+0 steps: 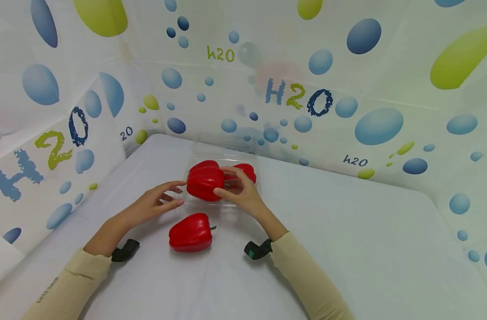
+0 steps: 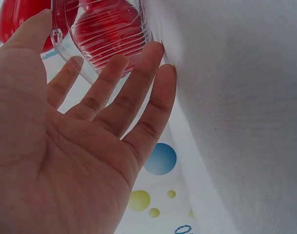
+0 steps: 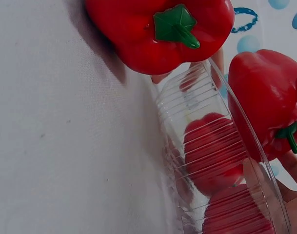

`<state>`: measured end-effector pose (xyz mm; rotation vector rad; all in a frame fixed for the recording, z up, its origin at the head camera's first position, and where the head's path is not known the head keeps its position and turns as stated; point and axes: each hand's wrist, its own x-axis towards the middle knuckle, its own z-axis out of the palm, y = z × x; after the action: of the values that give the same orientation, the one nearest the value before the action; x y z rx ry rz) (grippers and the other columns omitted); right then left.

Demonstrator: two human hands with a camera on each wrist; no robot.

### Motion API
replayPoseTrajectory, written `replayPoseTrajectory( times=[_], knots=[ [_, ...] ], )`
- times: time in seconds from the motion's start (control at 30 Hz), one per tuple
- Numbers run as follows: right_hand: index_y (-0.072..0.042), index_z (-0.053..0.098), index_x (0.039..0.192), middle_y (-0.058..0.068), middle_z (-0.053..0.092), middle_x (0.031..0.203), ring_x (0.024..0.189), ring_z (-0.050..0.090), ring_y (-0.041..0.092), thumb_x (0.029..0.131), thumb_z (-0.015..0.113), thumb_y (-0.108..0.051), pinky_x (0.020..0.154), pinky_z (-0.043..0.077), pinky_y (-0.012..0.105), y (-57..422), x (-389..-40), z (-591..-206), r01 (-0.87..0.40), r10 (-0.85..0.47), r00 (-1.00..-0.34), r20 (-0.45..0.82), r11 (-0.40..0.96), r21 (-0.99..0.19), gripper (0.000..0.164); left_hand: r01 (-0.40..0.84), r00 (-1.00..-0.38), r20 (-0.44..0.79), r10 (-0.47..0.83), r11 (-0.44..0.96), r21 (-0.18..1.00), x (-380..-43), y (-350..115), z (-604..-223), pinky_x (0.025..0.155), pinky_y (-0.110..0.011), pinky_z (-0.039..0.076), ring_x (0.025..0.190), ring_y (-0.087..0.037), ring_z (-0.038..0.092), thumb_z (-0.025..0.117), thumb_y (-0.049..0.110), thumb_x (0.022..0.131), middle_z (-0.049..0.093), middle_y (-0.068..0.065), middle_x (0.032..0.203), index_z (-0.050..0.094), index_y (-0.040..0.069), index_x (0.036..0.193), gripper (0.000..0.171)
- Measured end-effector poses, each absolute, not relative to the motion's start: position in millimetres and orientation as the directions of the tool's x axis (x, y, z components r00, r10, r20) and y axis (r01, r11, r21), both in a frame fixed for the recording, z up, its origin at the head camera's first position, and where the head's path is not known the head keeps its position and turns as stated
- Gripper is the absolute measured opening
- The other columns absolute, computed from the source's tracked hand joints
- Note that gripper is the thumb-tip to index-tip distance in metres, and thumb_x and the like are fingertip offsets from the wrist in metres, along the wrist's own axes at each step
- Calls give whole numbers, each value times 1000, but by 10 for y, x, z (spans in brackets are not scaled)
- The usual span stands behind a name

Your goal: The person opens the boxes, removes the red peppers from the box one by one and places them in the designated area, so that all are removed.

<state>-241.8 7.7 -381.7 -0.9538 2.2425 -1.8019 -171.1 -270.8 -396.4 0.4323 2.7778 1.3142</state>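
Observation:
My right hand [image 1: 245,193] holds a red bell pepper [image 1: 205,181] between thumb and fingers, over the left part of a clear plastic container [image 1: 259,177]. Through the ribbed wall of the container in the right wrist view, red bell peppers [image 3: 211,156] show inside. Left of the container, my left hand [image 1: 151,203] has its fingers extended toward its side. In the left wrist view the fingertips are close to the ribbed wall; contact is unclear. Another red bell pepper [image 1: 190,233] with a green stem lies on the table, in front of the container.
A white cloth covers the table [image 1: 347,240]. Behind the container rises a backdrop [image 1: 283,124] printed with blue and green drops and lettering. The container's clear lid [image 1: 227,142] appears to stand raised at the back. Dark devices [image 1: 125,250] sit at both wrists.

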Motion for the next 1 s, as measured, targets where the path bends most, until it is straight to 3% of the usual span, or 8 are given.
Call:
replayPoseTrajectory(
  times=[0.77,1.0],
  knots=[
    [-11,52,135,10,57,131,112,60,26,84,74,-8,90,55,35,282,-2464,-3808,-413,-581,-756,301,67,-908,56,254,-954,100,284,579,775,-1699,-2721,-3945,81,-40,58,109,-35,61,64,21,94,54,-23,132,39,10,147,59],
    [-9,51,136,12,57,132,114,59,28,84,75,-7,91,54,38,362,-2454,-3816,-413,-598,-742,302,53,-909,57,259,-952,100,289,586,768,-1718,-2724,-3961,86,-46,56,109,-35,61,64,22,95,54,-22,132,39,11,147,59]
  ],
)
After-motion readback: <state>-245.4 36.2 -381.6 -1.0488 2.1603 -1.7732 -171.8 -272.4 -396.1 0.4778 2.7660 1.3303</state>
